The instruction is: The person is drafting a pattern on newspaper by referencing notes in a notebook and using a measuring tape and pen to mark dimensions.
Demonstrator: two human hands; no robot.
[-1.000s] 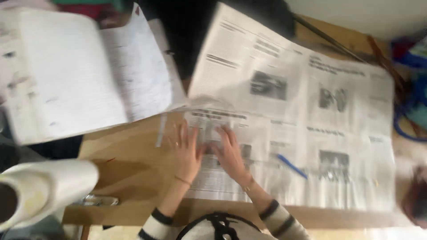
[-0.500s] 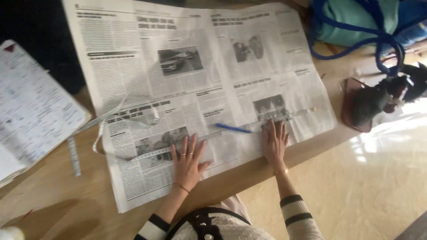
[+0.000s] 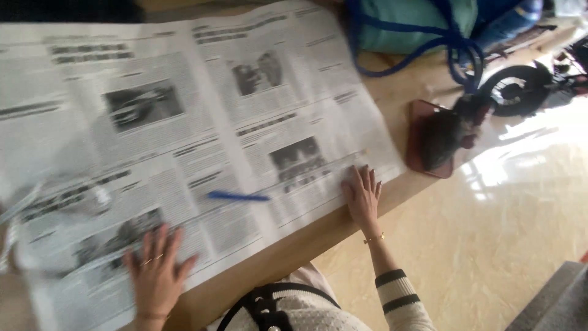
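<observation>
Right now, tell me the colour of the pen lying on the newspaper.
Blue. The pen lies on the open newspaper between the two hands, seen in the head view.

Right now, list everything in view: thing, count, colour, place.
newspaper: one, white with black print and grey photos, spread open across the table
pen: one, blue, lying on the newspaper between the hands
table: one, light wood, under the newspaper
bag: one, teal with blue straps, top right on the table
red object: one, dark red, at the table's right edge; kind unclear
floor: pale, glossy, lower right
left hand: flat on the newspaper's lower left, fingers spread
right hand: flat on the newspaper's lower right corner, bracelet at wrist
</observation>
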